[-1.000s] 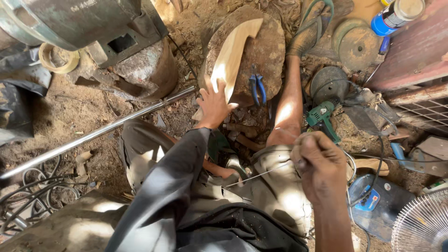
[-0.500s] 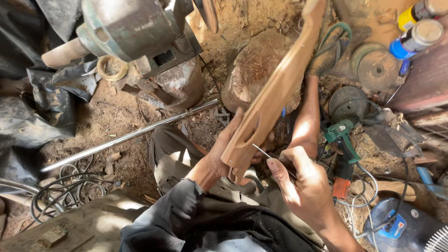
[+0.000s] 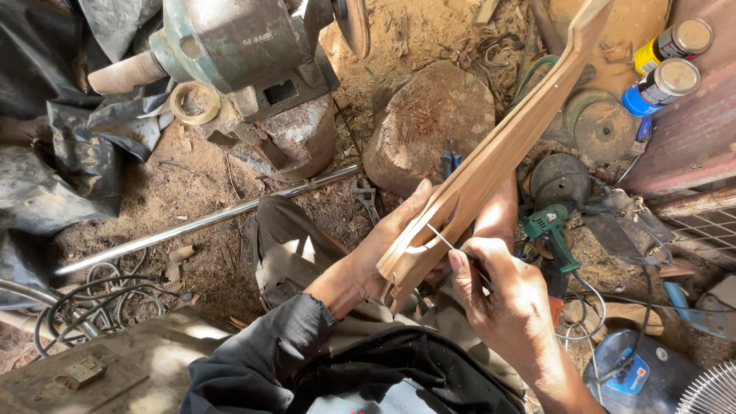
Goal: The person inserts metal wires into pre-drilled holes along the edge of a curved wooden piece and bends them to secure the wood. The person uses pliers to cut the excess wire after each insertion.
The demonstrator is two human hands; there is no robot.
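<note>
My left hand (image 3: 383, 249) grips the lower end of a long curved wooden piece (image 3: 506, 146), which slants up to the top right of the view. My right hand (image 3: 502, 295) holds a thin metal rod (image 3: 443, 238) whose tip rests against a curved notch near the wood's lower end. Both hands are above my lap, over grey trousers (image 3: 287, 249).
A bench grinder (image 3: 230, 46) on a metal stand sits at top left. A tree stump (image 3: 433, 123) stands ahead, blue-handled pliers (image 3: 451, 162) beside it. A long steel bar (image 3: 199, 222) lies across the dirt. A green power drill (image 3: 548, 226), spray cans (image 3: 663, 65) and cables (image 3: 92, 295) lie around.
My left hand lifted the wooden piece off the stump and brought it to my lap. My right hand moved in and set the thin rod against the wood's lower end.
</note>
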